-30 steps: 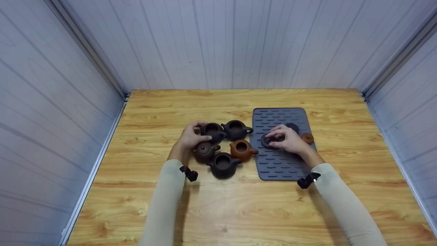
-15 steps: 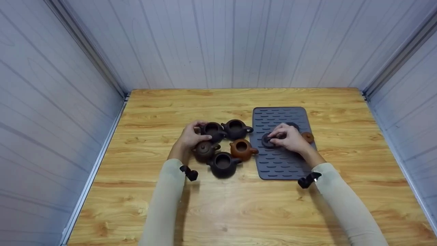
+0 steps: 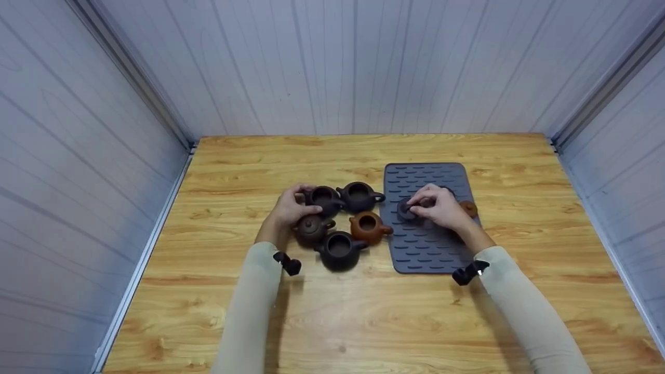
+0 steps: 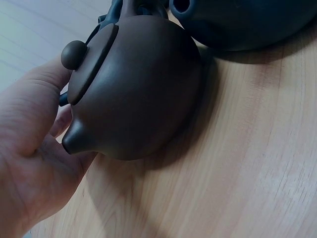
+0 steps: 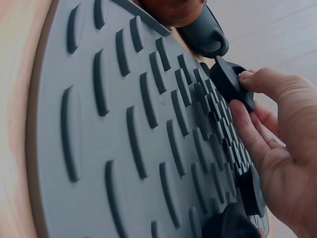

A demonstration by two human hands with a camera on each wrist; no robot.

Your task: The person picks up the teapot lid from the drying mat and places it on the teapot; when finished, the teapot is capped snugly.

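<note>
In the head view my left hand (image 3: 292, 209) grips a lidless black teapot (image 3: 323, 200), thumb at the near side and fingers at the far side. A brown teapot (image 3: 310, 230) with its lid on stands just in front; in the left wrist view this brown teapot (image 4: 138, 89) hides most of the gripped one. Over the grey mat (image 3: 426, 254), my right hand (image 3: 440, 209) pinches a black teapot lid (image 3: 404, 210). Seen from the right wrist, this lid (image 5: 229, 83) is tilted and raised off the mat, between thumb and fingers.
Three more lidless teapots stand nearby: a black one (image 3: 358, 197) behind, an orange-brown one (image 3: 368, 228) near the mat, and a black one (image 3: 340, 252) in front. An orange-brown lid (image 3: 468, 209) lies at the mat's right edge. Dark lids (image 5: 251, 191) rest under the right hand.
My right fingers have closed on the black lid's knob and lifted it slightly, tilting it. The left hand and the teapots have stayed in place.
</note>
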